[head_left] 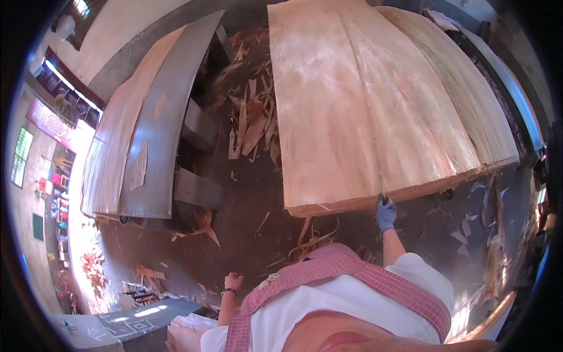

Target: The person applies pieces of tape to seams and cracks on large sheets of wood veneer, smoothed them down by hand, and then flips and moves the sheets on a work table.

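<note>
A tall stack of wide, pale wood veneer sheets lies in front of me, with overlapping sheets side by side on top. My right hand, in a blue-grey glove with dark fingertips, is at the stack's near edge, closed on the rim of a veneer sheet where two sheets meet. Low at my left side hangs my left hand, bare, with a dark band on the wrist. Its fingers are curled in, and nothing shows in them.
At the left, a grey-topped table bears more veneer, with block-like supports beside it. Veneer scraps litter the floor between table and stack. A dark board with chalk marks lies lower left. Loose strips lie at the right.
</note>
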A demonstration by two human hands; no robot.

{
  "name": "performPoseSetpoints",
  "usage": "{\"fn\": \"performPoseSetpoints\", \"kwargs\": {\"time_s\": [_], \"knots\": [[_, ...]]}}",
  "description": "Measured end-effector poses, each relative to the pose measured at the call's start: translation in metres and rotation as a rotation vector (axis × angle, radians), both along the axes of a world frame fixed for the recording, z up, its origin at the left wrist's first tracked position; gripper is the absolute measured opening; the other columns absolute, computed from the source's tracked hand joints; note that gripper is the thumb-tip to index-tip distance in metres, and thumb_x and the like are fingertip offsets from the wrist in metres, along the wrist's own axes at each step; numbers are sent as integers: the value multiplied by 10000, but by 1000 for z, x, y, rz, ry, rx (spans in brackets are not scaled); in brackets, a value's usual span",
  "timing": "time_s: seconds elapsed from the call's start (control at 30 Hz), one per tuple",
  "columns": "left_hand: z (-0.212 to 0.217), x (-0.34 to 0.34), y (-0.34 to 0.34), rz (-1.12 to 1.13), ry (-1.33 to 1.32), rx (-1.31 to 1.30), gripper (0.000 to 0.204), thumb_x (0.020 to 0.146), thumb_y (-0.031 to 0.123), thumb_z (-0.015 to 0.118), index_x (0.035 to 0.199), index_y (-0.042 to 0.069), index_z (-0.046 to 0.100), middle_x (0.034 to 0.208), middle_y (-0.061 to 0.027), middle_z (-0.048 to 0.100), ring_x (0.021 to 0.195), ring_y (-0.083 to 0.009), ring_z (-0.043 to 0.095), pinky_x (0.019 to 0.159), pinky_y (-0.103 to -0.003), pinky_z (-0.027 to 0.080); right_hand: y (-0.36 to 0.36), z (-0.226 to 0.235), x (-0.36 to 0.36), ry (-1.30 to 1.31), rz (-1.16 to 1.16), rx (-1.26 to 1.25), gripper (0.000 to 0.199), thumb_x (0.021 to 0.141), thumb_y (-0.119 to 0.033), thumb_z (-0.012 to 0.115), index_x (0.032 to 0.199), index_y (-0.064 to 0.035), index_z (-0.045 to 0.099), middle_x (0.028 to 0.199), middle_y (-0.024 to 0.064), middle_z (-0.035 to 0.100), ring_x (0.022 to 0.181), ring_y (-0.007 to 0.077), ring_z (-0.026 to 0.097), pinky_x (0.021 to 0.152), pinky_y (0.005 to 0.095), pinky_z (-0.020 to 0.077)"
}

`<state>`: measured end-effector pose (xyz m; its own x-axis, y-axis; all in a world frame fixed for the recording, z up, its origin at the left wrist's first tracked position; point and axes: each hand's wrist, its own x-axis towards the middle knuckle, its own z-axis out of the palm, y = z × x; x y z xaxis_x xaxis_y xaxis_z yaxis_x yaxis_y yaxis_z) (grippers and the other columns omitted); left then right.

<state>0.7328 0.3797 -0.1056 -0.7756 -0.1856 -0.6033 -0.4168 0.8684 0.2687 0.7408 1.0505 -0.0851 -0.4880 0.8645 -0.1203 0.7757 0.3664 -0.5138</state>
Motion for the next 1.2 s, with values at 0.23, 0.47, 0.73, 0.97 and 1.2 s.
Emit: {"fn": "performPoseSetpoints", "kwargs": {"time_s": [0.23,0.47,0.73,0.97,1.2], "knots": [[-20,-58,55,-58,103,135,486,741,323,696,1123,25,664,1114,-211,655,1046,-353,628,916,-419,505,124,21,40,-215,-40,197,591,941,-583,400,1064,-74,673,1023,222,680,964,405,650,832,499,503],[9,-58,101,-158,235,167,480,784,351,687,1149,44,633,1102,-214,600,1077,-365,580,937,-441,476,134,69,4,-273,-100,135,646,907,-620,424,1094,-55,674,1118,219,661,1041,390,634,911,489,489],[-31,6,-13,118,75,160,469,744,333,725,1094,26,667,1036,-197,671,1013,-337,639,901,-424,511,99,70,-70,-202,-80,194,632,932,-578,388,998,-31,697,1024,265,666,1005,420,637,888,505,490],[-80,27,-159,288,-5,216,498,734,364,694,1081,7,673,1069,-198,692,1018,-336,661,892,-411,522,-36,17,-167,-156,137,270,416,990,-396,407,1042,-43,620,997,231,678,887,396,677,762,483,535],[-17,-66,-295,362,404,127,409,818,347,652,1067,23,637,1015,-206,645,969,-374,612,854,-444,492,-379,39,-304,286,225,-426,431,959,-488,497,837,-93,619,586,24,510,427,134,440,384,320,361]]}}
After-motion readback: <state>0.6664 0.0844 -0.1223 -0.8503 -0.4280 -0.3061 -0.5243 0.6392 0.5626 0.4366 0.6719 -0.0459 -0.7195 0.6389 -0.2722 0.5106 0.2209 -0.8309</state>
